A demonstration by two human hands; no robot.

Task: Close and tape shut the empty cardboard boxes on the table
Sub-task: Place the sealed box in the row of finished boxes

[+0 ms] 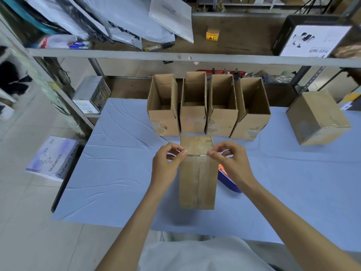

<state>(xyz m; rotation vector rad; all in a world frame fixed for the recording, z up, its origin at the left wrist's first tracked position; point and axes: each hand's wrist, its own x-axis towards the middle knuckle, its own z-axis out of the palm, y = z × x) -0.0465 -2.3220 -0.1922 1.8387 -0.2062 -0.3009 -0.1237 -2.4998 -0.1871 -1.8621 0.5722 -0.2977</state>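
Left hand [168,163], right hand [232,161]: fingers [182,154] pinching tape strip [197,154] ends across closed box [197,182]. Box probably light, stiff; hold by side walls.

Table [117,173], creased pale-blue cover.
Holds: four open boxes [221,106] in a row; closed box [197,184] in front; blue tool [228,180] just beside it; sealed box [317,118] far right.

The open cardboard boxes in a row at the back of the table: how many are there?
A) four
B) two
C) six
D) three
A: four open boxes stand side by side behind the closed box where the left hand and right hand pinch tape.
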